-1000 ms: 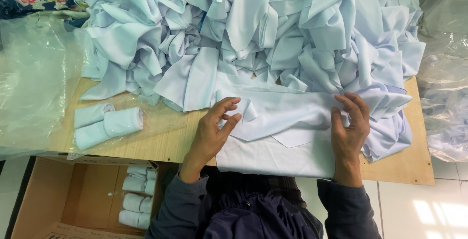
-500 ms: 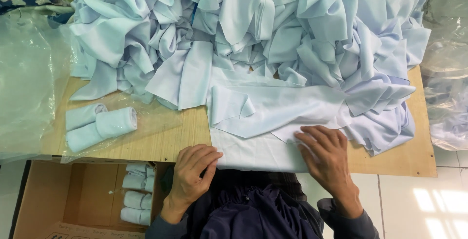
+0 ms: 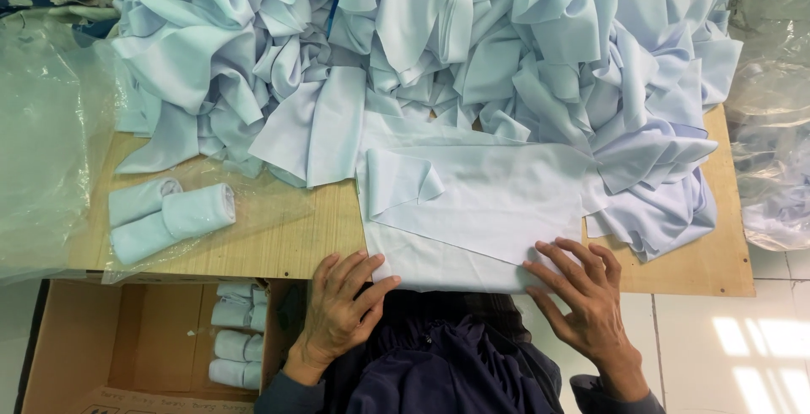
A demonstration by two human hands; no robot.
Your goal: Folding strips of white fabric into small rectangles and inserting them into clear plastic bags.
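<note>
Tabletop (image 3: pixel 278 237) mostly hidden under cloth heap (image 3: pixel 422 51), wrists cut off.

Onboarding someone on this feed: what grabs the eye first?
The huge heap of pale blue cloth pieces covering the far half of the wooden table. Next, the flat folded piece at the near edge, with the left hand and right hand pressing its near corners. Then the rolled bundles at left, near a cardboard box below.
</note>
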